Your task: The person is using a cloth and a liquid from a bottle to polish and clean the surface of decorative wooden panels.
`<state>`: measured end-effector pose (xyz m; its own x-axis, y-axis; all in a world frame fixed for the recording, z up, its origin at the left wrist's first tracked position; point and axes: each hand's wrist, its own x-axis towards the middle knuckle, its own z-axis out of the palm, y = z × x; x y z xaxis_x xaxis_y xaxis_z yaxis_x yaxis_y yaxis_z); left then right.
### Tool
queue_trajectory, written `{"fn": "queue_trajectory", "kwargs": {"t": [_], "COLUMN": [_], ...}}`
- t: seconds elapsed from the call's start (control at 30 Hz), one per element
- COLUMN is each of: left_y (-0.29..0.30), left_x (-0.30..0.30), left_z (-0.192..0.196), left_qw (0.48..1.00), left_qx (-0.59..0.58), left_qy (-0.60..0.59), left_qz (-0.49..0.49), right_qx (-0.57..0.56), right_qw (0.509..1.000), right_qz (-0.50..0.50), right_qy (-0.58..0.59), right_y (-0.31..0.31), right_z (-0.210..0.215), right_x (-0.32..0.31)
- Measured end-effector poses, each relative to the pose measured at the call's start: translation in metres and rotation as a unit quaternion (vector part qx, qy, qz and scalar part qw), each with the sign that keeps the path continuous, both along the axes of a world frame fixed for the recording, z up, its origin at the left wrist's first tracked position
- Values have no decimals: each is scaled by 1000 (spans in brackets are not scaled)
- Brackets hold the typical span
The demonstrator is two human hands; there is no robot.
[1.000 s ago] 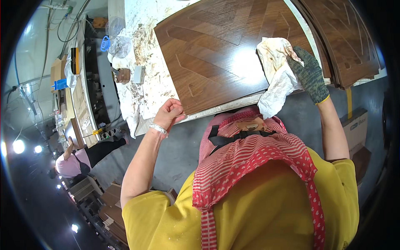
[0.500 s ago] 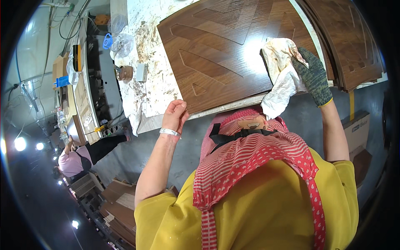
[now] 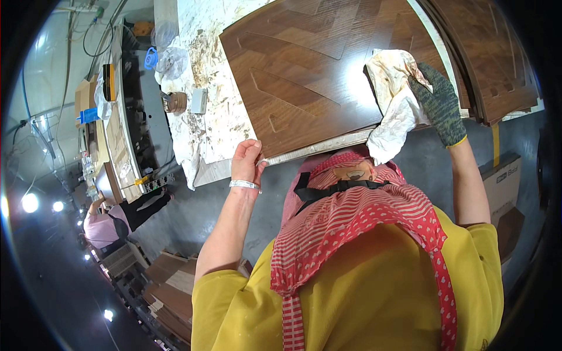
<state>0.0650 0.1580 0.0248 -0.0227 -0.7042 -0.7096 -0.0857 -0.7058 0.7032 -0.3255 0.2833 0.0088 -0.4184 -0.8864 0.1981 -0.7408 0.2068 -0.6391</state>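
Note:
A dark brown wood-grain panel (image 3: 304, 88) with shallow grooves cut in slanted shapes lies on the table in front of me. My bare left hand (image 3: 247, 162), with a pale band at the wrist, has its fingers curled closed at the panel's near left corner. My right hand (image 3: 438, 105) wears a dark speckled knit glove with a yellow cuff. It is closed on a white cloth (image 3: 389, 111) with brown stains, which rests on the panel's right part. One end of the cloth hangs over the near edge. The gloved fingertips are partly hidden by the cloth.
Brown-stained white covering (image 3: 213, 117) spreads over the table's left side, bearing a small grey block (image 3: 199, 100), a round brown container (image 3: 174, 102) and a clear plastic bag (image 3: 173, 63). More brown panels (image 3: 486, 58) are stacked at right. A person (image 3: 105, 225) works far left.
My right hand and the cloth have shifted very slightly away from me. My left hand has moved a touch to the right at the panel's corner.

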Motion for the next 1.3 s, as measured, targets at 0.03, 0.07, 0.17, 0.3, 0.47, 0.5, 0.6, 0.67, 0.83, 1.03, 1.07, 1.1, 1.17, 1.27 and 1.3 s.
{"fn": "queue_trajectory", "kwargs": {"t": [0.03,0.07,0.17,0.3,0.47,0.5,0.6,0.67,0.83,1.03,1.07,1.1,1.17,1.27,1.3], "left_y": [3,6,1,3,3,3,5,4,5,-6,-9,-6,7,22,22], "left_x": [0,-1,0,-2,1,1,-5,-8,-5,4,-1,-8,-38,-108,-119], "left_z": [1,2,0,3,2,2,8,7,5,-9,-6,-4,8,10,9], "left_qw": [1000,1000,1000,1000,1000,1000,999,999,1000,968,923,904,840,721,721], "left_qx": [1,1,3,9,14,15,21,13,3,-177,-307,-331,-393,-488,-489], "left_qy": [-1,-5,-5,-25,0,14,-6,-13,-9,-164,-200,-212,-247,-285,-286], "left_qz": [0,9,2,7,15,22,33,30,20,-65,-120,-167,-282,-401,-399], "right_qx": [13,12,-12,-4,-11,-9,-6,-5,-14,-15,-43,-42,-27,-36,-38], "right_qw": [997,997,1000,999,998,998,997,997,1000,999,995,997,999,998,998], "right_qz": [-26,-28,-12,-6,-6,-9,-10,-7,-25,-23,23,5,-10,-11,-9], "right_qy": [-72,-71,8,41,57,58,71,83,-5,29,90,64,22,54,54], "right_y": [-1,0,2,3,1,1,2,2,-1,4,3,4,0,0,-1], "right_z": [3,2,-2,-13,-8,-5,-5,-5,6,-6,-8,-7,4,-6,-5], "right_x": [2,2,1,-6,-2,1,1,1,6,0,-1,0,5,3,2]}}
